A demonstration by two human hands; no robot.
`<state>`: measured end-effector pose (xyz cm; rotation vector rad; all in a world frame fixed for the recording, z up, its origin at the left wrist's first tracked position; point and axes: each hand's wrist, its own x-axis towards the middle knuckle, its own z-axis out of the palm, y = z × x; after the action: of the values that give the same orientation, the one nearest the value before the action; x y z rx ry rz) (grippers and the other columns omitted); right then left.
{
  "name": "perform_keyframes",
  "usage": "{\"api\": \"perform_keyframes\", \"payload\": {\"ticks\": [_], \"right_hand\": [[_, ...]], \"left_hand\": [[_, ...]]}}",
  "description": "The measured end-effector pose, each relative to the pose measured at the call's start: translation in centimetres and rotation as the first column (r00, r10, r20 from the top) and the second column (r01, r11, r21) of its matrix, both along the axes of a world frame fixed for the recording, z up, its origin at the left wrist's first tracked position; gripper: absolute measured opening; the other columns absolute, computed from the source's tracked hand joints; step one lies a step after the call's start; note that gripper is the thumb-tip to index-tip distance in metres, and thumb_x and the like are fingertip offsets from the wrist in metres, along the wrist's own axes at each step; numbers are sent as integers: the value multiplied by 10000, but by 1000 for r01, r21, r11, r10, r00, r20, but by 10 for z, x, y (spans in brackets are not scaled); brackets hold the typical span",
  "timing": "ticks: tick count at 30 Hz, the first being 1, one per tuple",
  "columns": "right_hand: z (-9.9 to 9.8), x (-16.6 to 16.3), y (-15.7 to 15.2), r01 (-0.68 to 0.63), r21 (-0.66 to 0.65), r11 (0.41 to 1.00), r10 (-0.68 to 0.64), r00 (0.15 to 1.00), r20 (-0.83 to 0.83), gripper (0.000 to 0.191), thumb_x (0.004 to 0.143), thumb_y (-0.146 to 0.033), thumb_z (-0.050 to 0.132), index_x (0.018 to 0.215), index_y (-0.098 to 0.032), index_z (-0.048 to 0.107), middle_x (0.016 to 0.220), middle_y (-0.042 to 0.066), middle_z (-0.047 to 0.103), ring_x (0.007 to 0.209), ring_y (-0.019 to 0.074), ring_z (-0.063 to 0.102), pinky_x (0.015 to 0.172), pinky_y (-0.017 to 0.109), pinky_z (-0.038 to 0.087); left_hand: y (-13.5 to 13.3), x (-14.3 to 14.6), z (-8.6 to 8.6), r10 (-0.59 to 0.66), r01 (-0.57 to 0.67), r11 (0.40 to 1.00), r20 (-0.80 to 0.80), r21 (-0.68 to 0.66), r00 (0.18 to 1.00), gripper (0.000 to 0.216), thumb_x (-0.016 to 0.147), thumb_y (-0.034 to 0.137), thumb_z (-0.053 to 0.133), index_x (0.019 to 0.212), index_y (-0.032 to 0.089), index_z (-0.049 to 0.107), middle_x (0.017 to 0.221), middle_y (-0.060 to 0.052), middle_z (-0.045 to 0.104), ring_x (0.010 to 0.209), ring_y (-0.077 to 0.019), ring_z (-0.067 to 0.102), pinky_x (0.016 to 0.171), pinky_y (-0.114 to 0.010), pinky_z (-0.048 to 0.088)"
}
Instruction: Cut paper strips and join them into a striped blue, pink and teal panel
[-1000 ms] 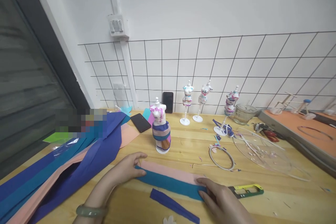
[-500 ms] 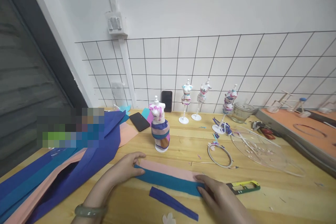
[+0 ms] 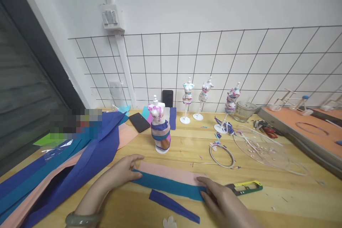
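Observation:
My left hand [image 3: 125, 169] pinches the left ends of two long strips lying edge to edge: a pink strip [image 3: 171, 172] on the far side and a teal strip [image 3: 165, 185] on the near side. At their right ends, the thumb and forefinger of my right hand [image 3: 220, 197] press down on them. A narrow dark blue strip [image 3: 175, 206] lies just in front. Behind my hands stands a small dress-form torso [image 3: 159, 124], its lower part wrapped in blue, pink and teal bands. Yellow-and-black thread snips [image 3: 247, 187] lie beyond my right hand, partly covered by it.
Large folded coloured sheets [image 3: 80, 164] spread over the left side. A phone [image 3: 139, 122] lies behind them; another leans on the wall. Several mini dress forms stand at the back, near a glass jar [image 3: 243, 111]. A ring [image 3: 221, 156] and clear plastic disc [image 3: 267, 153] lie right.
The whole view has shifted slightly. Both hands keep hold of the strips at the same ends. A dark blue piece now shows behind the wrapped torso, beside the leaning phone.

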<state>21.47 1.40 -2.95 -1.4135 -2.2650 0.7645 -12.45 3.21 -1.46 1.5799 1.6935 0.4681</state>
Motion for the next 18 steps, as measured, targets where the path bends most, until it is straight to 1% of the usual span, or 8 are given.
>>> {"api": "perform_keyframes", "payload": {"ticks": [4, 8, 13, 18], "right_hand": [[3, 3, 1, 7, 25, 1000, -7, 1000, 18, 368, 884, -288, 395, 1182, -191, 588, 1116, 83, 697, 984, 226, 666, 807, 280, 508], [5, 6, 4, 8, 14, 1000, -9, 998, 66, 394, 893, -284, 366, 1224, -181, 553, 1143, 96, 683, 996, 231, 660, 805, 296, 507], [0, 8, 4, 5, 1, 1000, -6, 993, 121, 410, 884, -264, 356, 1247, -175, 527, 1139, 100, 683, 999, 237, 658, 815, 317, 505], [-4, 9, 6, -3, 4, 1000, 3, 992, 130, 410, 878, -247, 357, 1253, -190, 514, 1113, 90, 695, 980, 231, 666, 800, 306, 509]], "left_hand": [[1, 3, 0, -9, 9, 1000, 21, 1, 1000, 649, 661, 301, 637, 1274, 128, 511, 646, 71, 402, 598, -127, 444, 554, -226, 342], [1, 7, 1, -4, 4, 1000, 35, -1, 999, 644, 655, 306, 626, 1258, 109, 513, 663, 62, 439, 633, -137, 475, 591, -236, 366], [3, 9, -1, 12, -12, 1000, 32, -5, 999, 663, 634, 319, 614, 1251, 97, 512, 657, 69, 415, 622, -136, 465, 584, -237, 360], [5, 7, -6, 24, -24, 1000, 24, -5, 999, 665, 618, 336, 620, 1238, 113, 526, 648, 71, 412, 610, -138, 460, 569, -237, 350]]}}
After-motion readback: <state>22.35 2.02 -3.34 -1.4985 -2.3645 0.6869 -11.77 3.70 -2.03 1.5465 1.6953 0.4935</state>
